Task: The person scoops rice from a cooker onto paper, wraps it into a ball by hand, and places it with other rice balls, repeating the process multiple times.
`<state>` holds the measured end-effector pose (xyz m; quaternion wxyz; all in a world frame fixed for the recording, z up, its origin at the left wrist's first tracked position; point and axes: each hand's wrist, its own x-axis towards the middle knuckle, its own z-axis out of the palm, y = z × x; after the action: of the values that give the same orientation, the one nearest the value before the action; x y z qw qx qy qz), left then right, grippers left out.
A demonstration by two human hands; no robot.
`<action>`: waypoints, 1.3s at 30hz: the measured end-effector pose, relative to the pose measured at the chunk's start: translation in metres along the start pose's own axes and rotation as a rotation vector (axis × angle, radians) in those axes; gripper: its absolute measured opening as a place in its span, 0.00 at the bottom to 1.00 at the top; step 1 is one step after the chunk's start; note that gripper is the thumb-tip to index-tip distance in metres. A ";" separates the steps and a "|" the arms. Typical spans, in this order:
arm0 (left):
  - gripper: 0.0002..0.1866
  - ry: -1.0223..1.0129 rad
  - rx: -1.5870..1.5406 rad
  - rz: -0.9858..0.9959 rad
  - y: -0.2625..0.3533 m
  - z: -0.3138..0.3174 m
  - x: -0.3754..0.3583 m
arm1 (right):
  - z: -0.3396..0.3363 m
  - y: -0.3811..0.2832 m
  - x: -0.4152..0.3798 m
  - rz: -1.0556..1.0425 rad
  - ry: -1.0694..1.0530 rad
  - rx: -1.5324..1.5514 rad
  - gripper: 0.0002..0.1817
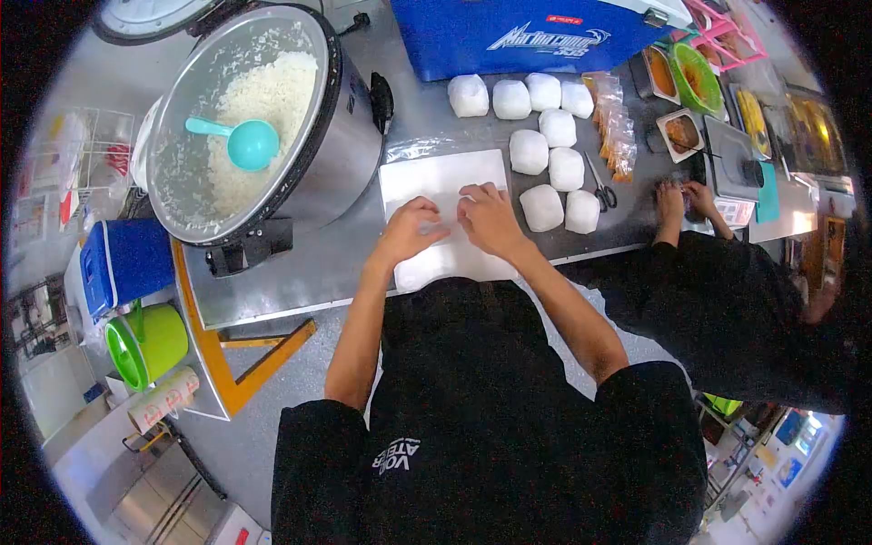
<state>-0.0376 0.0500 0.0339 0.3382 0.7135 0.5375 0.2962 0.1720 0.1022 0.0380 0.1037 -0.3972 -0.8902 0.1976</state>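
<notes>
White paper [445, 266] lies on the metal table in front of my body. Both hands rest over its middle, a small gap between them. My left hand [411, 229] has its fingers curled towards the right; whether anything is under them is hidden. My right hand [488, 216] is bent down at the paper, fingertips near its surface. To the right of the paper stand several white wrapped bundles [542, 208]. At the left, a large cooker [350, 154] holds white rice [282, 95] with a turquoise scoop [252, 145] on it.
A blue cooler [454, 41] stands at the back. Black scissors [606, 195] and small sachets [618, 136] lie right of the bundles. Farther right are metal trays [679, 133], a green bowl [716, 95] and a co-worker [718, 309] whose hands are at the table edge.
</notes>
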 end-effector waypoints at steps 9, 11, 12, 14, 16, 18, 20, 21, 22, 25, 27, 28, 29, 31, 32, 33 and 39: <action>0.08 0.027 -0.090 -0.262 -0.022 0.011 0.017 | 0.020 0.027 0.011 0.192 -0.141 0.243 0.08; 0.08 0.011 -0.123 -0.256 -0.024 0.008 0.021 | 0.029 0.032 0.011 0.213 -0.125 0.213 0.09; 0.08 0.003 -0.140 -0.252 -0.025 0.007 0.023 | 0.028 0.032 0.012 0.207 -0.117 0.206 0.09; 0.08 -0.035 -0.184 -0.273 -0.033 0.008 0.024 | 0.026 0.031 0.010 0.198 -0.099 0.191 0.10; 0.09 -0.069 -0.231 -0.305 -0.037 0.010 0.023 | 0.025 0.034 0.008 0.170 -0.110 0.230 0.10; 0.09 -0.094 -0.274 -0.343 -0.038 0.009 0.025 | 0.025 0.038 0.009 0.168 -0.109 0.207 0.10; 0.09 -0.083 -0.254 -0.399 -0.034 0.005 0.026 | 0.028 0.040 0.009 0.202 -0.098 0.127 0.09; 0.09 -0.079 -0.244 -0.425 -0.031 0.004 0.027 | 0.018 0.035 0.011 0.140 0.065 0.018 0.08; 0.10 -0.004 -0.217 -0.341 -0.034 0.008 0.026 | 0.001 0.025 0.013 0.079 0.226 -0.090 0.08; 0.14 0.222 -0.001 -0.108 -0.026 0.010 0.027 | -0.002 0.006 0.009 0.033 0.242 0.003 0.08; 0.16 0.368 0.325 0.023 -0.015 0.005 0.027 | 0.011 -0.006 0.006 0.060 0.162 0.156 0.08; 0.16 0.321 0.387 0.040 -0.017 0.009 0.021 | 0.022 -0.011 0.005 0.077 0.156 0.205 0.07; 0.17 0.279 0.449 0.062 -0.022 0.015 0.016 | 0.029 -0.011 0.006 0.090 0.154 0.250 0.07; 0.17 0.237 0.489 -0.018 -0.023 0.027 0.004 | 0.035 -0.006 0.001 0.138 0.133 0.243 0.08; 0.16 0.235 0.471 -0.114 -0.021 0.034 -0.002 | 0.035 -0.001 -0.003 0.124 0.159 0.243 0.09; 0.16 0.231 0.453 -0.209 -0.016 0.036 -0.007 | 0.035 0.002 -0.007 0.112 0.187 0.245 0.10; 0.07 0.183 0.148 -0.110 -0.049 0.026 -0.029 | 0.053 0.030 -0.028 -0.011 0.142 0.111 0.10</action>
<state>-0.0520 0.0268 -0.0223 0.2496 0.6760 0.6248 0.3006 0.1924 0.0858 -0.0236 0.1898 -0.3988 -0.8704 0.2174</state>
